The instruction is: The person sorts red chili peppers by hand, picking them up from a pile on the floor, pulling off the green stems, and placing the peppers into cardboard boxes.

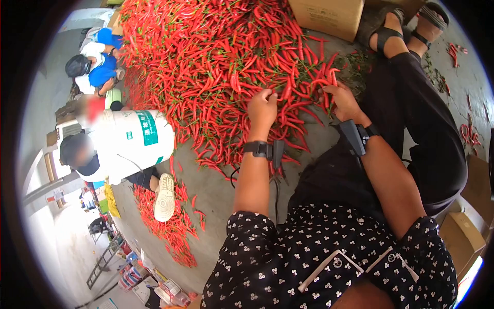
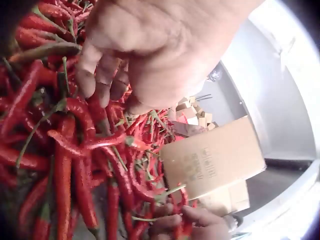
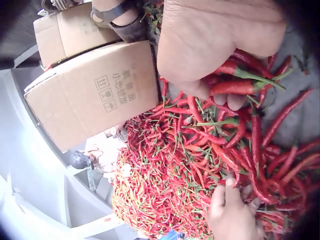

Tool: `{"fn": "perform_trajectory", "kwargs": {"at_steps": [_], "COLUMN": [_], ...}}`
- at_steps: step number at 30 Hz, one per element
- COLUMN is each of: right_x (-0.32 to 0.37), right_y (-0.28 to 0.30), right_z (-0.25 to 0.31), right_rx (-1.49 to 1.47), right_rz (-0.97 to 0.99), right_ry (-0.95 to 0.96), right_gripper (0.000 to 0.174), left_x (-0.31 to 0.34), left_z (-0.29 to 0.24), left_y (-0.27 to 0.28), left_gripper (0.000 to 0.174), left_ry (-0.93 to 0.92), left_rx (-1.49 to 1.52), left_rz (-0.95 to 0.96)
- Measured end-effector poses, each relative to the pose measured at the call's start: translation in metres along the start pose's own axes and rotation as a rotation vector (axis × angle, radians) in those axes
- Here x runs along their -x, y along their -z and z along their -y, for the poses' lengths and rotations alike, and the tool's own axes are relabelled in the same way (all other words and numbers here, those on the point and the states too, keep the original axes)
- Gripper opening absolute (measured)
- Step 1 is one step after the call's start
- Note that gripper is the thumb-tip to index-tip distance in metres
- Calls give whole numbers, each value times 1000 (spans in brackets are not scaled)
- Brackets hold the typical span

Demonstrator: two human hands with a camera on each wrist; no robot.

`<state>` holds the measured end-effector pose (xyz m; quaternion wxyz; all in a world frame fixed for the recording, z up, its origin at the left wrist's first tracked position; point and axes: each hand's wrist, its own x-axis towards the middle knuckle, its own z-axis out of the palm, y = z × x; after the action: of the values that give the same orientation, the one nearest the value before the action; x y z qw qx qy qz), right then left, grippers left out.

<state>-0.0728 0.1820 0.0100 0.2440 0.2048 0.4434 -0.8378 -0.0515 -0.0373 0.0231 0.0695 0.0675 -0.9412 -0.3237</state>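
Note:
A broad heap of red chilies with green stems (image 1: 221, 67) covers the floor. My left hand (image 1: 262, 110) is at its near edge, fingers curled down round a red chili (image 2: 98, 114) in the left wrist view; the thumb is partly hidden. To its right, my right hand (image 1: 343, 103) holds several red chilies, whose stems stick out beside the palm. In the right wrist view, the held chilies (image 3: 232, 88) lie under the curled fingers of this hand (image 3: 215, 45), and my left hand (image 3: 232, 212) is lower down among the chilies.
Cardboard boxes (image 1: 327, 15) stand beyond the heap at the right, near sandalled feet (image 1: 393, 38). At the left are a white bucket (image 1: 139, 135), seated people and a smaller chili pile (image 1: 167, 221). Plant scraps (image 1: 355, 69) lie by my right leg.

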Motion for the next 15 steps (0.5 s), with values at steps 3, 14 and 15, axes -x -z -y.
{"fn": "perform_trajectory", "kwargs": {"at_steps": [3, 14, 15], "right_x": [-3, -3, -3], "right_y": [1, 0, 0], "right_z": [-3, -2, -3], "right_rx": [-28, 59, 60], "right_rz": [16, 4, 6], "right_ry": [21, -21, -20], "right_gripper": [17, 19, 19], "left_x": [14, -22, -11], "left_z": [3, 109, 84], "left_y": [23, 371, 356], "left_gripper": [26, 37, 38], "left_ry": [-105, 146, 244], "left_rx": [125, 884, 758], "left_rz": [-149, -879, -944]}}
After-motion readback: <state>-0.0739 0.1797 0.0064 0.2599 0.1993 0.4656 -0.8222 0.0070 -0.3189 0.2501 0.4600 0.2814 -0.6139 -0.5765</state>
